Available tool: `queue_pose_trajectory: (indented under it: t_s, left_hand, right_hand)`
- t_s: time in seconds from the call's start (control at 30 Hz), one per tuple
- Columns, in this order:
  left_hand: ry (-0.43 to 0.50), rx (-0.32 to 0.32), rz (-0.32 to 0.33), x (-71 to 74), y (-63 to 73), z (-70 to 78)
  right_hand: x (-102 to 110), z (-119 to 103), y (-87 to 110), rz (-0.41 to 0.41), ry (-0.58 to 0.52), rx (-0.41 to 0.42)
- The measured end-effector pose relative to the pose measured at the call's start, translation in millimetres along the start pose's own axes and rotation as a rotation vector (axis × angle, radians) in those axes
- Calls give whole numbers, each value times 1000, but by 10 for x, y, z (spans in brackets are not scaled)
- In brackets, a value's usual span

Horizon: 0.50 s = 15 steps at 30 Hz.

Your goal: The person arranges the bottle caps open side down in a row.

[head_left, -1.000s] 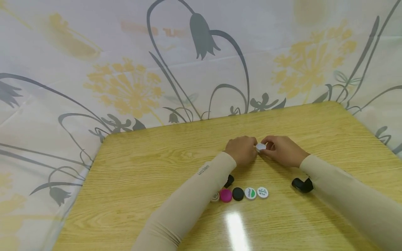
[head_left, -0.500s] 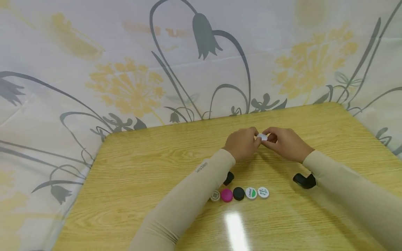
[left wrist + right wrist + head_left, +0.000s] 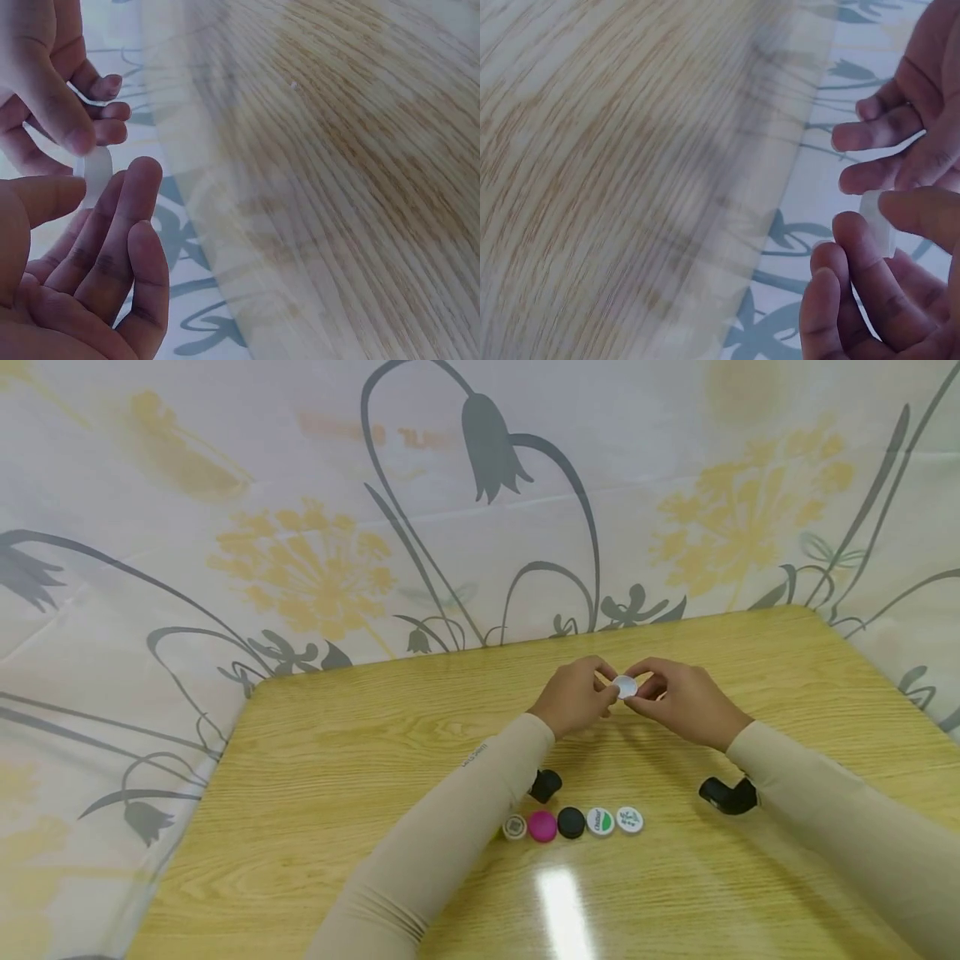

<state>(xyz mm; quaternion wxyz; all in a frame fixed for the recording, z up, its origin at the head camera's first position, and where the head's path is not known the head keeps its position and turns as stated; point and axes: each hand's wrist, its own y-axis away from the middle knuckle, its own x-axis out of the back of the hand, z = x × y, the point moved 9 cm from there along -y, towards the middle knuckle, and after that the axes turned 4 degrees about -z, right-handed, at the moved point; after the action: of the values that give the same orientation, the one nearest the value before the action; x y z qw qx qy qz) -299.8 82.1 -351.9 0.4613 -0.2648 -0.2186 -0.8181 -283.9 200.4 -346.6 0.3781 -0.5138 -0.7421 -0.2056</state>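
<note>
Both hands pinch a small white bottle cap (image 3: 626, 687) over the far half of the table. From the left, my left hand (image 3: 573, 700) has its thumb and a fingertip at the cap's edge. On the opposite side, the thumb and index finger of my right hand (image 3: 686, 703) grip the rim. In the left wrist view the white cap (image 3: 97, 178) stands on edge between the fingertips. The right wrist view shows the cap (image 3: 877, 219) under the right thumb, with the left hand (image 3: 930, 120) above it.
Nearer on the wooden table (image 3: 315, 827) lies a row of caps: a beige one (image 3: 514, 827), a magenta one (image 3: 542, 826), a black one (image 3: 572, 822), a white-and-green one (image 3: 600, 821) and a white printed one (image 3: 630, 819). A flower-patterned cloth (image 3: 480, 568) rises behind.
Both hands have moved the white cap slightly up and away from me, and its flat round face has turned more toward the head camera. The row of caps stays in place.
</note>
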Motion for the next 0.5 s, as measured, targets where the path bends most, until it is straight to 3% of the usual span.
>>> queue_pose_trajectory:
  t_s: [0.27,0.5]
  left_hand:
    - [-93,-2,14,32,14,-15]
    - [-164,-17,10,31,16,-19]
  right_hand:
    - [-50,100,20,-88,-155,-109]
    - [-137,191,10,-142,-223,-149]
